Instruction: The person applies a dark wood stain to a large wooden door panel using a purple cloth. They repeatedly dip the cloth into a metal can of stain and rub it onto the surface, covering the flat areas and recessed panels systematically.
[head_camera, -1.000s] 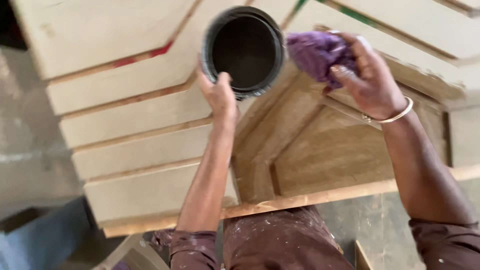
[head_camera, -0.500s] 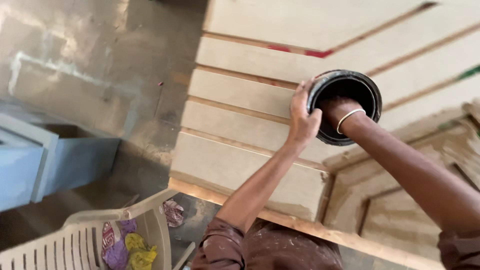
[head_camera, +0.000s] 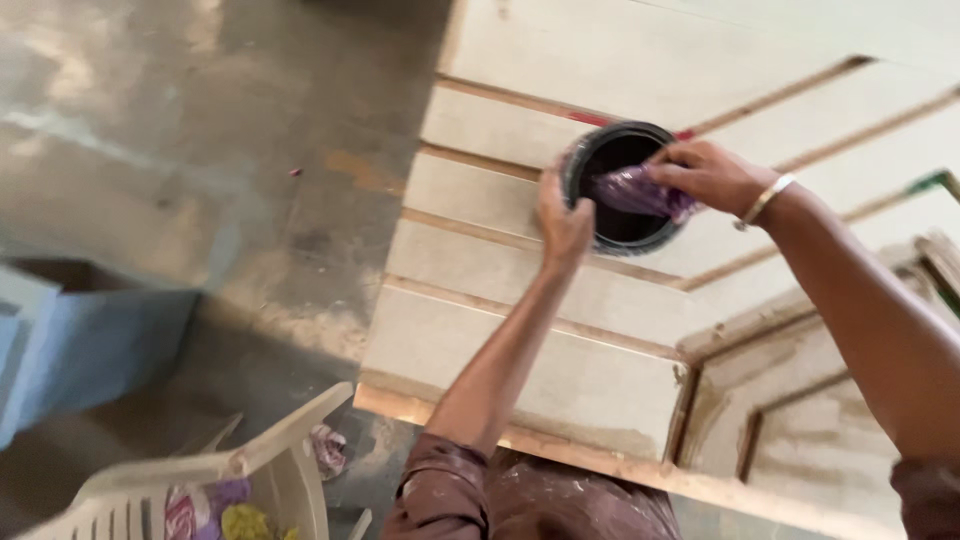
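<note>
Both hands (head_camera: 562, 222) at tin (head_camera: 625, 187) — rag (head_camera: 640, 192) now out

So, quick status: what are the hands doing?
Left hand grips black can rim. Right hand dips purple rag inside. Nothing in the way.

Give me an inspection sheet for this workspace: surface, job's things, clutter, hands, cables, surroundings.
Surface: pale grooved wooden panel with brown strips between its boards, lying flat; a framed section at its right end.
Job's things: round black can, open, standing on the panel; purple rag inside its mouth.
Clutter: coloured rags in a white plastic chair; one more rag on the floor beside it.
Hands: left hand grips the can's rim; right hand, with a bangle on the wrist, pinches the purple rag over the can's opening.
Cables: nothing seen.
Surroundings: stained concrete floor; blue box-like object at the left edge.
</note>
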